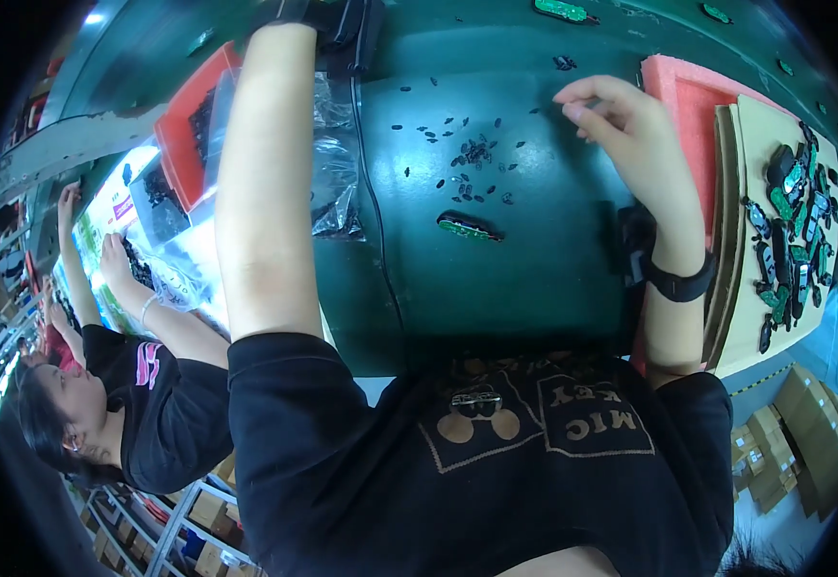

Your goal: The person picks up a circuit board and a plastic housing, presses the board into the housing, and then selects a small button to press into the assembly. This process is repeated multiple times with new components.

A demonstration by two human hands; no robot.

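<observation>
My left forearm (pixel 265 183) stretches far forward to the top edge, next to a black device (pixel 353 34); the left hand itself lies beyond the picture. Above the right part of the green work surface, my right hand (pixel 621 120) is closed, thumb and fingertips pinched together. Whatever may be between those fingertips is too small to make out. Small black parts (pixel 475 151) lie scattered to the left of this hand. Nearer me is a black piece with a green circuit board (pixel 469 227). A small dark part (pixel 564 62) lies just beyond the right fingertips.
At right, a cardboard sheet (pixel 746 332) holds many board assemblies beside a pink foam tray (pixel 674 82). A red bin (pixel 180 159), clear plastic bags (pixel 337 183) and a black cable (pixel 373 183) are on the left. A co-worker (pixel 140 404) works further left. More green boards (pixel 565 11) lie at the far side.
</observation>
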